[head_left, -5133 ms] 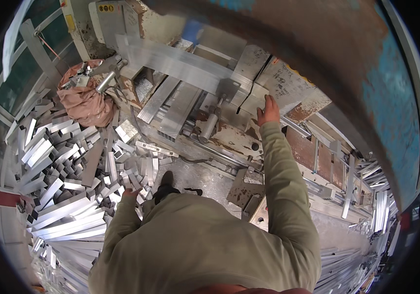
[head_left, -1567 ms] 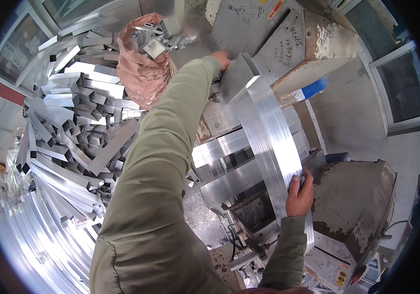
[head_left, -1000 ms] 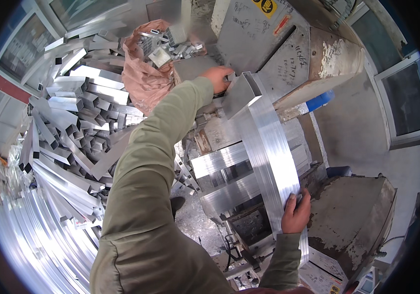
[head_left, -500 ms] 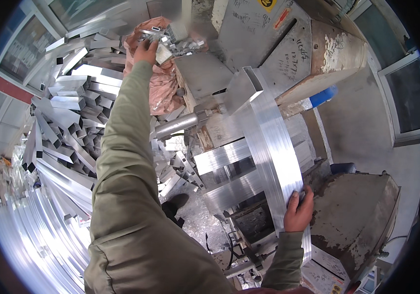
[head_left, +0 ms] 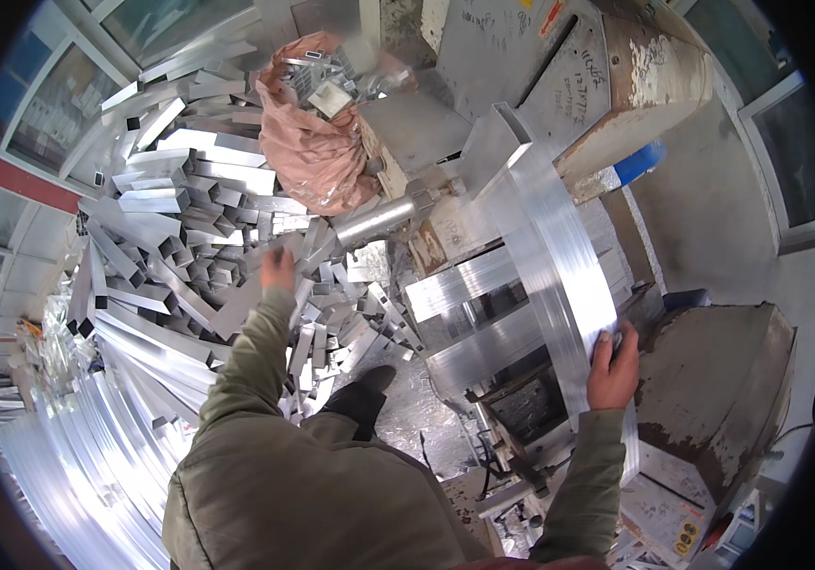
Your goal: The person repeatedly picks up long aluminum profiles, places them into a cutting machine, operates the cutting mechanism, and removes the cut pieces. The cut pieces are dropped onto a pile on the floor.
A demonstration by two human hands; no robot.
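Note:
My right hand (head_left: 614,369) grips the near right edge of long, silvery aluminium profiles (head_left: 559,256), thumb on the top and fingers over the side. The profiles lie across the machine bed, and a hollow rectangular end shows at their far side. Off to the left, my left hand (head_left: 277,271) is over a heap of cut aluminium tube pieces (head_left: 156,199). Its fingers look slightly apart and foreshortened. A grey flat-sided piece (head_left: 239,309) lies right beside or under that hand; I see no grip on it.
A pink sack (head_left: 308,161) holding small metal offcuts stands at the far left of the machine. A metal cylinder (head_left: 384,220) juts out beside it. Grey machine housings (head_left: 711,389) flank the profiles. Long shiny bars (head_left: 85,465) lie at the lower left, and small offcuts (head_left: 331,328) litter the floor.
My left hand has come back from the sack's mouth, nearer to me over the tube heap. My right hand stays on the profiles. The whole view has shifted slightly.

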